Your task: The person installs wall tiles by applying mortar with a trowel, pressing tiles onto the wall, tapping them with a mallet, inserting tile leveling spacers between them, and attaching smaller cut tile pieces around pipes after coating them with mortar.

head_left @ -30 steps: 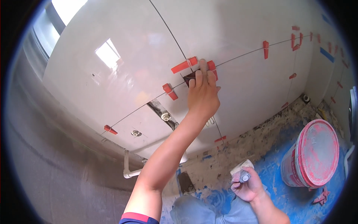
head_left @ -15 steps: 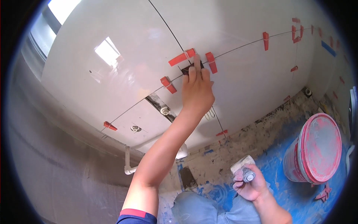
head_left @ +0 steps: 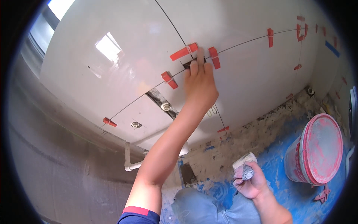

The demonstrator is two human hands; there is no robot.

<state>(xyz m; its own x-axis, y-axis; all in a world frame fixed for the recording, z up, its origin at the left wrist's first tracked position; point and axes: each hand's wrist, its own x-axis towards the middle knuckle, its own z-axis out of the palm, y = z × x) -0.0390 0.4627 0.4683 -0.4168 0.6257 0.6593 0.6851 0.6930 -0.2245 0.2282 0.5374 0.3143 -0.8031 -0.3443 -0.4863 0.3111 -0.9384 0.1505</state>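
My left hand point(head_left: 200, 82) reaches up to a small dark cutout point(head_left: 188, 64) where the joints of the large white wall tiles point(head_left: 238, 80) meet. Its index finger is stretched out and the other fingertips bend at the cutout; it holds nothing that I can see. Close to these fingers are a red tile wedge point(head_left: 184, 51) lying along the upper side and another red wedge point(head_left: 214, 58) on the right. Low in front of my knees, my right hand point(head_left: 253, 183) is closed around a mallet-like tool point(head_left: 243, 159) with a pale head, its round grey handle end facing up.
More red wedges point(head_left: 169, 80) sit along the joints. A slot in the tile shows a pipe fitting point(head_left: 166, 107); a white pipe point(head_left: 128, 156) stands below. At the right, a lidded bucket point(head_left: 321, 147) with red smears rests on the blue-stained floor point(head_left: 274, 164).
The view has shifted slightly. My left hand stays at the cutout with its index finger stretched out, and my right hand keeps its grip on the tool.
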